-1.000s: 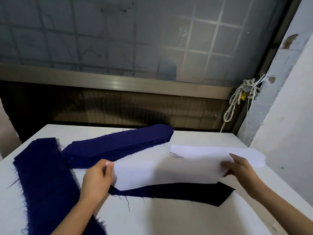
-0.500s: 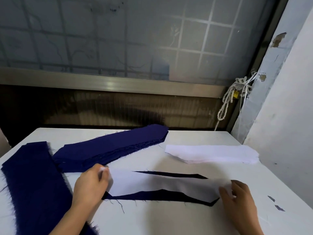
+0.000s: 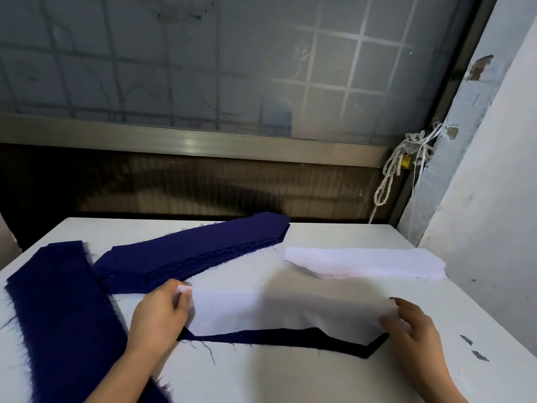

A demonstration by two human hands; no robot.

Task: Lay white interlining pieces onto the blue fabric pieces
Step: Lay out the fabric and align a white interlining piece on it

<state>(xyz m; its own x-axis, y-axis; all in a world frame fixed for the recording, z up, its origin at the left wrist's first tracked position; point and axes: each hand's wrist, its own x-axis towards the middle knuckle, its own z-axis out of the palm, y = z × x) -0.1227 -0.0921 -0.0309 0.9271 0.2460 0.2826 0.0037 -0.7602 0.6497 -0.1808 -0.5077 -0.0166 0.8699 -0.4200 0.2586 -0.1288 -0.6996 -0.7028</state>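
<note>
A white interlining piece (image 3: 279, 311) lies over a dark blue fabric piece (image 3: 319, 340) near the table's front; only the blue piece's lower edge and right tip show. My left hand (image 3: 158, 318) pinches the interlining's left end between thumb and fingers. My right hand (image 3: 415, 333) holds its right end, with the thin white layer draped over some fingers. A stack of white interlining pieces (image 3: 366, 261) sits behind on the right. A stack of blue fabric pieces (image 3: 191, 253) lies at the back left.
A long blue fabric strip (image 3: 64, 321) runs down the white table's (image 3: 261, 373) left side. Two small dark scraps (image 3: 473, 347) lie near the right edge. A wall stands close on the right, and a knotted rope (image 3: 392, 173) hangs by the window frame.
The interlining has come down from above the table onto the blue piece and now covers its upper edge. Both hands moved lower and nearer with it.
</note>
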